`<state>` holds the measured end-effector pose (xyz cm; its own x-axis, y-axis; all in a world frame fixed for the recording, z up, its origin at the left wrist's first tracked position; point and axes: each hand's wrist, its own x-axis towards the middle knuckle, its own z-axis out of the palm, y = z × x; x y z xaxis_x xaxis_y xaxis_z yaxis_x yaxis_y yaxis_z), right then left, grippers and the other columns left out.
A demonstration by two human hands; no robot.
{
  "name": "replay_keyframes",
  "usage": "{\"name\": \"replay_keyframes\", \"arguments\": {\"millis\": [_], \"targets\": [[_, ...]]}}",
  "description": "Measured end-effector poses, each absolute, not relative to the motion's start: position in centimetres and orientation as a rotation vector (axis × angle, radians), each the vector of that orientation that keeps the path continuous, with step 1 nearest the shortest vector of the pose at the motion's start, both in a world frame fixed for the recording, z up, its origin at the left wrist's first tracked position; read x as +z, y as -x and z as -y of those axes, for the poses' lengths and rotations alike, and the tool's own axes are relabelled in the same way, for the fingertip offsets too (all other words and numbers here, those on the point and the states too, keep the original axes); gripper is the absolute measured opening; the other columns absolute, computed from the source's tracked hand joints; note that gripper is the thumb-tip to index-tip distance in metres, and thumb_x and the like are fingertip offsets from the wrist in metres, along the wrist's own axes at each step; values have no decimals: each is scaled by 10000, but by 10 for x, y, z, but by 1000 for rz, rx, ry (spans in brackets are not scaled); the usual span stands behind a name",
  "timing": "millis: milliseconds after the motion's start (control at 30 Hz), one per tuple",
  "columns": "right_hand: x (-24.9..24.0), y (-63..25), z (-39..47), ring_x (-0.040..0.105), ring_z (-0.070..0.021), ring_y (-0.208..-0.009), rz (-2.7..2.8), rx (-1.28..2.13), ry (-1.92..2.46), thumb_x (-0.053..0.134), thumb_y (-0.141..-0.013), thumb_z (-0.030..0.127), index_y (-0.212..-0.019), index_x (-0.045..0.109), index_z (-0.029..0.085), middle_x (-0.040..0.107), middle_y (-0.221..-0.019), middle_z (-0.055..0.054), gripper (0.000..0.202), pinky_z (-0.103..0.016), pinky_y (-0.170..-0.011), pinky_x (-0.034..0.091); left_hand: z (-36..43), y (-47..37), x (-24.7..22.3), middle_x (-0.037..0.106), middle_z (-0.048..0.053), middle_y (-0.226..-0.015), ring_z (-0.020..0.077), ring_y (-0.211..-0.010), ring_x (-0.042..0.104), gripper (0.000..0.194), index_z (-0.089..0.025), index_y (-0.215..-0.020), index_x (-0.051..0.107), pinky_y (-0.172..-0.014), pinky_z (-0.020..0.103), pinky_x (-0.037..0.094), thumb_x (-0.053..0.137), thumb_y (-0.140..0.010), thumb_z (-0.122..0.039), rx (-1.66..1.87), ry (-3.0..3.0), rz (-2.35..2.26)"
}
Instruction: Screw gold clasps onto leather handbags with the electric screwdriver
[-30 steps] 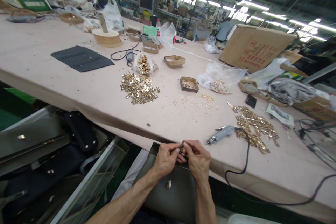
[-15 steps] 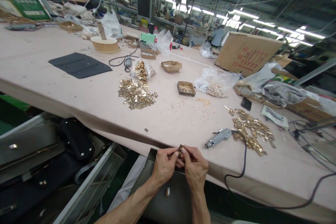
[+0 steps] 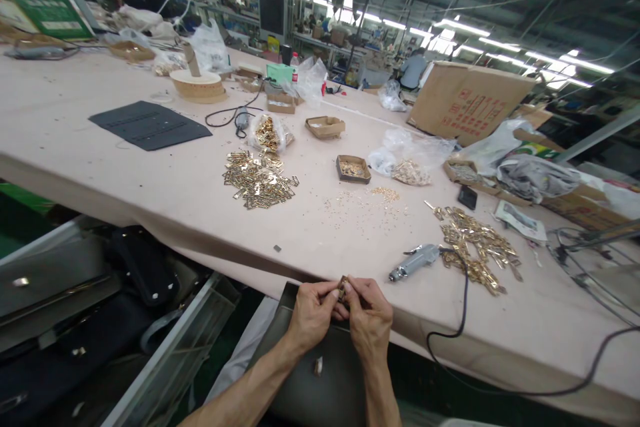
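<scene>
Brass-coloured and tiny, the metal clip (image 3: pixel 343 287) sits at the bottom centre of the frame, pinched between the fingertips of the left hand (image 3: pixel 313 310) and the right hand (image 3: pixel 371 317), both closed around it just above the dark leather bag (image 3: pixel 325 373). It looks light, rigid and slick, so it is probably best gripped by its edges, while the bag's soft leather likely flexes under pressure.

Bare counter (image 3: pixel 330 233) ahead of both hands, electric screwdriver (image 3: pixel 415 261) and its cord (image 3: pixel 463 307) crowding the right, brass piles (image 3: pixel 257 180) farther out
</scene>
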<state>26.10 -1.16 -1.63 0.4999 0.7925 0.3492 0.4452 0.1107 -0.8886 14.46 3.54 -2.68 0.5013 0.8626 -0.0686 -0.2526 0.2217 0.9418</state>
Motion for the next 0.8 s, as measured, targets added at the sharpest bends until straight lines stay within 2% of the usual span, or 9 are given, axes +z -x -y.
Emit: {"name": "replay_keyframes", "arguments": {"millis": [233,333,467,633,700,800], "targets": [[-14,-268,10,672,-201,-864,1078,500,1524,680,-899,369,-1021,763,201,711,-968,-82,223,-311,-768,551,-32,-146,-21,745,69,-630,171,-531,700,342,-88,-1122,763,-572,268,603,624,-919,-325,880,-1099,-731],[-11,-271,8,668,-201,-855,1063,552,1526,686,-887,359,-963,767,202,714,-924,-65,193,-307,-771,540,-32,-147,-19,727,57,-604,167,-521,694,328,-90,-1085,765,-540,241,578,634,-916,-340,890,-1110,-747],[-5,-267,4,658,-194,-791,1033,586,1500,688,-872,331,-890,765,205,704,-839,-42,150,-291,-722,530,-34,-147,-19,744,67,-666,176,-525,707,382,-101,-1084,746,-504,234,569,658,-906,-427,850,-1114,-752],[4,-267,3,646,-202,-712,1039,587,1543,692,-863,412,-904,761,190,699,-786,-48,236,-292,-647,525,-37,-148,-22,685,38,-530,144,-422,640,385,-104,-920,762,-428,195,504,686,-876,-479,885,-1105,-787],[10,-282,3,643,-210,-691,975,432,1660,678,-868,477,-1007,751,183,705,-805,-63,333,-309,-646,523,-37,-150,-24,726,61,-617,133,-420,638,374,-111,-881,761,-414,188,492,701,-861,-479,917,-1085,-809],[20,-324,-1,630,-235,-700,764,-88,1918,693,-838,504,-1164,692,165,705,-848,-103,470,-362,-708,497,-36,-151,-28,758,90,-711,143,-439,661,382,-113,-883,759,-411,195,503,709,-848,-490,929,-1064,-831]]}}
